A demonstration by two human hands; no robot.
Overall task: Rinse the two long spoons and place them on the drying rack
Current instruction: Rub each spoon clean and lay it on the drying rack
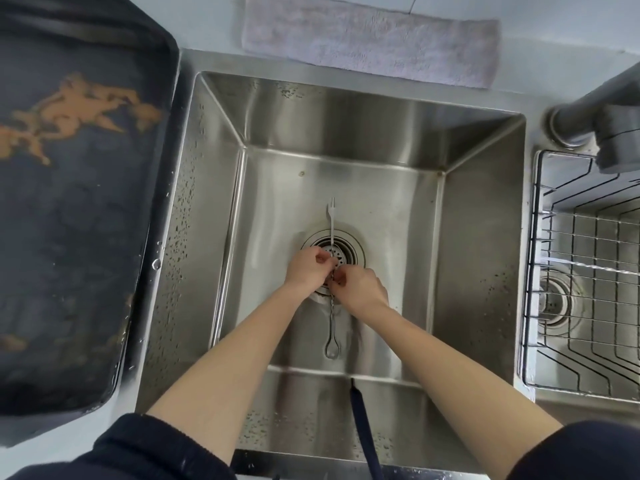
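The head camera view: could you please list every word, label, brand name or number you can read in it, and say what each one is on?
None: no readable text shows anywhere in this view.
The sink, dark tray, grey cloth, wire rack and tap show no print or label.
The thin utensils held by the left hand and right hand are too small to show any stamp.

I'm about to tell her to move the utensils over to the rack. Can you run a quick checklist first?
1. Both hands on the utensils: left hand and right hand pinch them over the drain. Ok.
2. Two long spoons in hand: a forked tip and a loop end show; cannot tell.
3. Water running for a rinse: faucet is turned over the drying rack, not the sink. Not ok.
4. Rack has room: ok.
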